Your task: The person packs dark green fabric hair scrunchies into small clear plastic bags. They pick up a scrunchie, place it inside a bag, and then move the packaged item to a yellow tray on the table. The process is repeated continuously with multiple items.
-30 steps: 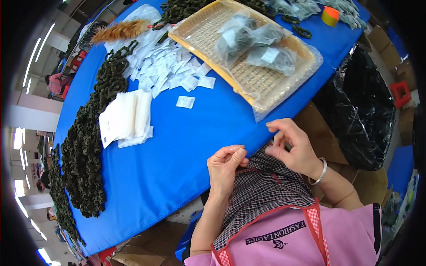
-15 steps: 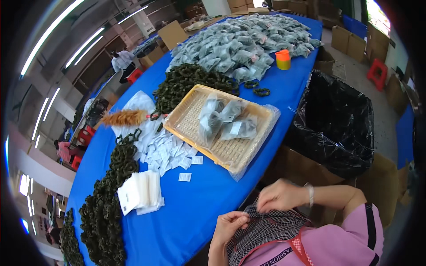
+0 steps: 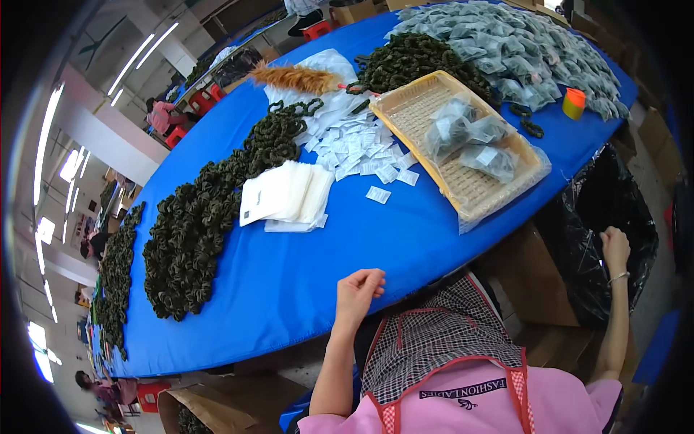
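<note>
My left hand (image 3: 358,289) hovers at the near edge of the blue table (image 3: 325,275), fingers curled in, nothing visible in it. Just below it lies the checked apron (image 3: 441,340) over my pink top. My right hand (image 3: 614,247) is stretched out to the right, at the rim of a black plastic bag (image 3: 578,217) beside the table; its fingers are bent and I cannot tell whether it grips anything. A silver bangle circles that wrist.
On the table: a yellow woven tray (image 3: 416,155) holding clear filled bags (image 3: 470,137), a stack of white pouches (image 3: 285,195), scattered small white sachets (image 3: 361,145), long heaps of dark green coils (image 3: 210,217), a feather duster (image 3: 296,76), an orange cup (image 3: 573,103). A cardboard box (image 3: 535,275) stands under the table's edge.
Both hands were together at the apron's top. Now my right hand has swung out to the black bag and my left has lifted to the table edge. My head has tilted up.
</note>
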Action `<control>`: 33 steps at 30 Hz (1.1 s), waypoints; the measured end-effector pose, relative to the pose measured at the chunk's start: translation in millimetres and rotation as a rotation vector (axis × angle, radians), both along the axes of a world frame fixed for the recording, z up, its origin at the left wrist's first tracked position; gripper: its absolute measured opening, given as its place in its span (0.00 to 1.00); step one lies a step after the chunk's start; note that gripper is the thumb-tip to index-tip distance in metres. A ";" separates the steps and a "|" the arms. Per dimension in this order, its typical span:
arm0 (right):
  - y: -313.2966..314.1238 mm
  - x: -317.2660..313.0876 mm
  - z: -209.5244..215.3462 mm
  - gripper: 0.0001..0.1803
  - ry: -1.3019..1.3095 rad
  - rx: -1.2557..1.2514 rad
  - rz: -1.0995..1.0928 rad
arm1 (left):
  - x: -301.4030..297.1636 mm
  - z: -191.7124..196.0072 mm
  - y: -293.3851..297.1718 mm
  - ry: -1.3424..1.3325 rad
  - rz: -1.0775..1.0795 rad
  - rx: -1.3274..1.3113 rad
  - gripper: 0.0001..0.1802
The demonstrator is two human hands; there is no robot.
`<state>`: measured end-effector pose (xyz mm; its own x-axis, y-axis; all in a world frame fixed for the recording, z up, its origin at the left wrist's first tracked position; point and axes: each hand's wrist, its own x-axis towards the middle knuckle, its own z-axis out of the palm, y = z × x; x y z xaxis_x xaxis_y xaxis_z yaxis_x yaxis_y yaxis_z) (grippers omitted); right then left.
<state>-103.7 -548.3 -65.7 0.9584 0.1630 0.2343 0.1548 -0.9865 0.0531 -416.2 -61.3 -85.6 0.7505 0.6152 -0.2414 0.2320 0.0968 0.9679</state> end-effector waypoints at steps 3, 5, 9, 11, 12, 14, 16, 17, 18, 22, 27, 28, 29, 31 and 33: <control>155.9 -73.0 54.2 0.07 0.109 0.594 0.536 | -7.2 -3.8 14.6 0.024 0.077 0.035 0.11; 235.5 -115.8 57.2 0.06 0.417 0.797 0.800 | -8.8 -13.6 20.9 0.042 0.098 0.020 0.11; 370.3 -134.7 -8.7 0.18 0.269 0.625 1.242 | 5.5 -31.8 18.1 0.077 0.047 0.000 0.13; 428.2 -118.3 -32.5 0.19 -0.042 0.494 1.135 | 3.4 -31.4 24.3 0.042 -0.003 -0.086 0.12; 452.9 -116.6 -37.7 0.20 -0.195 0.433 1.077 | -5.1 -29.3 32.8 0.039 0.028 -0.105 0.12; 476.9 -109.2 -44.4 0.18 -0.069 0.390 1.075 | -19.9 -25.3 49.3 0.029 0.079 -0.144 0.13; 481.9 -116.9 -53.5 0.14 -0.011 0.252 1.075 | -42.6 -21.0 82.0 0.062 0.214 0.003 0.12; 479.0 -124.5 -51.0 0.13 -0.016 0.172 1.075 | -53.9 -22.5 103.6 0.047 0.297 0.071 0.12; 477.4 -133.1 -48.7 0.13 -0.027 0.141 1.065 | -67.2 -22.9 128.2 0.032 0.379 0.149 0.11; 484.3 -132.0 -30.2 0.12 -0.069 0.370 1.122 | -80.2 7.0 243.3 0.241 0.641 0.928 0.09; 495.8 -128.7 -42.1 0.14 -0.025 0.287 1.078 | -68.7 -5.4 384.1 0.509 0.798 1.506 0.19; 493.6 -130.1 -43.3 0.15 -0.057 0.252 1.075 | -64.2 -12.7 399.9 0.594 0.819 1.567 0.21; 490.4 -130.6 -44.4 0.14 -0.085 0.227 1.061 | -58.5 -18.6 414.0 0.703 0.755 1.502 0.20; 493.2 -131.8 -43.6 0.14 -0.149 0.210 1.032 | -56.6 -24.5 427.4 0.806 0.688 1.374 0.19; 495.5 -132.6 -46.0 0.13 -0.117 0.266 1.040 | -73.5 -36.0 441.9 0.659 0.767 1.340 0.17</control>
